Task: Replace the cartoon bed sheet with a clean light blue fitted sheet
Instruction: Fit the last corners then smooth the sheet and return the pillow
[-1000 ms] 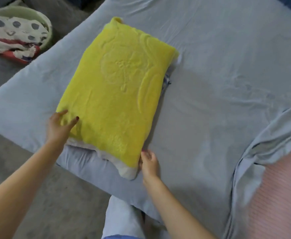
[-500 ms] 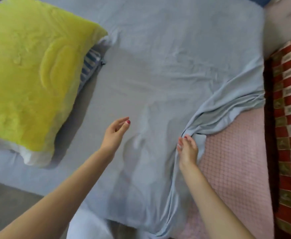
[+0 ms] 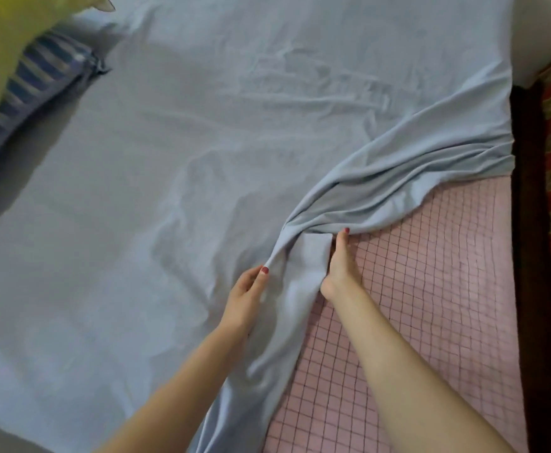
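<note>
Pinching light blue fitted sheet (image 3: 202, 178) two-handed

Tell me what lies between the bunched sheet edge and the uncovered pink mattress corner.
Nothing visible: the bare pink mattress lies open beside the light blue sheet, which both hands, the left hand and the right hand, already touch.
</note>
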